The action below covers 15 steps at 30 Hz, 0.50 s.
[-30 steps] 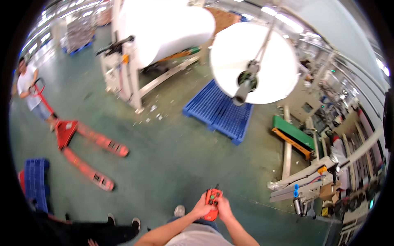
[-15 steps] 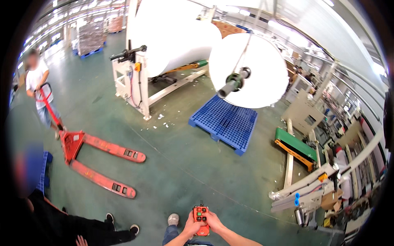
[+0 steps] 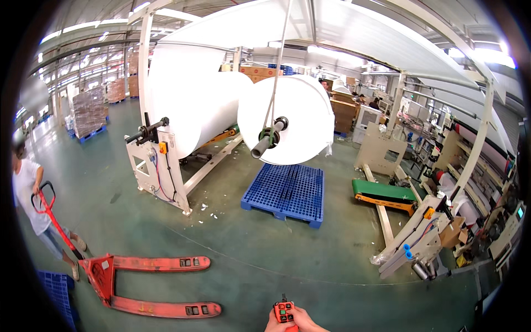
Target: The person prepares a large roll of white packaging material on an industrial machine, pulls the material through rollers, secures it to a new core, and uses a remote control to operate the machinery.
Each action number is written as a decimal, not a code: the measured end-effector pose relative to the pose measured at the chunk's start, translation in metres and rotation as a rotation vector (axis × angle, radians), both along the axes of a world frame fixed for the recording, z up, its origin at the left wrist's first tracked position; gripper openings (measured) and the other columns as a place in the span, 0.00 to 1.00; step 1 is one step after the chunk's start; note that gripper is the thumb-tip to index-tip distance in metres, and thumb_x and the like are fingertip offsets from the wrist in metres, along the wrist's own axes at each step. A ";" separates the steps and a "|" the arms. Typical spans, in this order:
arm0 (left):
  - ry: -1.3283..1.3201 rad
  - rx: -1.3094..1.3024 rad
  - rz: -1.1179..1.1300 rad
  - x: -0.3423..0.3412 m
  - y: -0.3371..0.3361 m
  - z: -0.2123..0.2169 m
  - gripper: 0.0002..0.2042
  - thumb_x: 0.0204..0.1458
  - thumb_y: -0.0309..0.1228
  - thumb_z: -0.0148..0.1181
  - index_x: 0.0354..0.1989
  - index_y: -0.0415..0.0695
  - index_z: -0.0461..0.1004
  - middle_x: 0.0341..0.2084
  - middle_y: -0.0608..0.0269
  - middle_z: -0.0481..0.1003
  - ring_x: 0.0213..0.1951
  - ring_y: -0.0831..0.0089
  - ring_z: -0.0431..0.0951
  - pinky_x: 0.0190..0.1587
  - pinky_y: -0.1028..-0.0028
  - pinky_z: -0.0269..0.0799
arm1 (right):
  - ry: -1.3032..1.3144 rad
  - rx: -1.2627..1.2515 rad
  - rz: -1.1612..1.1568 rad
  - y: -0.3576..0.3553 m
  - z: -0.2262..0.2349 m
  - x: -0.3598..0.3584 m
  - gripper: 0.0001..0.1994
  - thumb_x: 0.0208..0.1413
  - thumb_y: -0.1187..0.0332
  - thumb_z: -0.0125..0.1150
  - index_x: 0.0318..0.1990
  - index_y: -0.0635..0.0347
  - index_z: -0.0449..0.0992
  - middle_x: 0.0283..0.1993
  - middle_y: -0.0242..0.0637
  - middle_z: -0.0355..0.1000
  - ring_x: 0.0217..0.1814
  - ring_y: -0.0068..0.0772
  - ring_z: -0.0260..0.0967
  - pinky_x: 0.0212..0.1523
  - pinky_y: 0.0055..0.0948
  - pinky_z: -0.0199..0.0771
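At the lower edge, my left hand (image 3: 273, 323) and my right hand (image 3: 304, 320) are closed around an orange handheld remote control (image 3: 284, 313) with black buttons, a green one and a short black stub on top. The right thumb lies near the buttons; the lower part of the remote is cut off by the picture's edge. Ahead, a large white roll (image 3: 301, 122) hangs from straps around its protruding core shaft (image 3: 265, 143). It is above a blue plastic pallet (image 3: 285, 193), apparently apart from it.
A person (image 3: 27, 188) at left holds the handle of a red pallet jack (image 3: 102, 279), its forks pointing right. Another big white roll (image 3: 199, 110) rests in a white stand (image 3: 160, 171). At right is a machine frame with a green-topped orange ramp (image 3: 384, 192). Paper scraps (image 3: 204, 207) litter the floor.
My view has tilted up and shifted, so my hands and the remote sit lower. Another person at the lower left has left view. The remote stays in both hands.
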<state>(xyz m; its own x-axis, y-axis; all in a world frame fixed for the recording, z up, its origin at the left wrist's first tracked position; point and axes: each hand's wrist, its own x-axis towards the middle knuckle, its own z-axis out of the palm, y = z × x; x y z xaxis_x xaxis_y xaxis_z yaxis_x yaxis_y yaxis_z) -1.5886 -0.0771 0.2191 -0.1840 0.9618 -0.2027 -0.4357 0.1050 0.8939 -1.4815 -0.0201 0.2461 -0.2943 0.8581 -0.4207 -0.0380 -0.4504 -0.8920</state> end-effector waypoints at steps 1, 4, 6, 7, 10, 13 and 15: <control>0.021 0.018 0.004 -0.007 -0.006 -0.006 0.45 0.37 0.18 0.67 0.69 0.40 0.52 0.60 0.54 0.67 0.59 0.64 0.73 0.59 0.65 0.73 | 0.008 0.007 -0.001 -0.007 -0.006 -0.007 0.16 0.60 0.65 0.54 0.50 0.63 0.79 0.41 0.35 0.80 0.40 0.26 0.76 0.42 0.26 0.77; 0.072 0.037 -0.032 -0.032 -0.018 -0.013 0.44 0.38 0.19 0.70 0.68 0.39 0.54 0.58 0.54 0.69 0.57 0.65 0.74 0.59 0.65 0.74 | -0.006 -0.096 -0.056 -0.020 -0.012 -0.027 0.15 0.63 0.70 0.52 0.53 0.66 0.76 0.45 0.38 0.78 0.45 0.29 0.76 0.49 0.30 0.77; 0.078 -0.004 -0.131 -0.052 -0.023 0.016 0.43 0.39 0.22 0.75 0.65 0.35 0.57 0.51 0.55 0.75 0.52 0.67 0.78 0.56 0.66 0.76 | -0.003 -0.194 -0.122 -0.034 0.030 -0.042 0.15 0.64 0.73 0.51 0.55 0.68 0.74 0.48 0.41 0.77 0.48 0.31 0.75 0.53 0.32 0.77; 0.074 0.033 -0.194 -0.058 -0.019 0.014 0.44 0.38 0.24 0.76 0.66 0.35 0.55 0.51 0.55 0.74 0.52 0.66 0.78 0.57 0.66 0.76 | 0.010 -0.178 -0.133 -0.037 0.030 -0.046 0.15 0.64 0.73 0.51 0.55 0.68 0.74 0.48 0.41 0.77 0.49 0.31 0.75 0.53 0.32 0.77; 0.107 -0.047 -0.146 -0.066 -0.035 0.019 0.47 0.39 0.25 0.76 0.67 0.35 0.52 0.53 0.54 0.72 0.54 0.65 0.77 0.57 0.66 0.75 | 0.023 -0.172 -0.144 -0.046 0.027 -0.055 0.15 0.64 0.74 0.50 0.55 0.67 0.74 0.49 0.41 0.77 0.49 0.32 0.76 0.53 0.32 0.77; 0.091 -0.083 -0.178 -0.075 -0.042 0.015 0.49 0.39 0.27 0.76 0.69 0.34 0.49 0.56 0.52 0.70 0.56 0.65 0.75 0.58 0.66 0.75 | 0.013 -0.187 -0.130 -0.053 0.028 -0.060 0.15 0.64 0.74 0.50 0.56 0.67 0.74 0.49 0.41 0.77 0.49 0.32 0.76 0.53 0.31 0.77; 0.070 -0.090 -0.185 -0.077 -0.048 0.009 0.49 0.40 0.27 0.76 0.70 0.34 0.49 0.56 0.52 0.71 0.56 0.65 0.76 0.58 0.66 0.75 | 0.018 -0.190 -0.130 -0.057 0.025 -0.063 0.16 0.64 0.74 0.50 0.56 0.67 0.73 0.49 0.41 0.77 0.49 0.31 0.75 0.54 0.31 0.77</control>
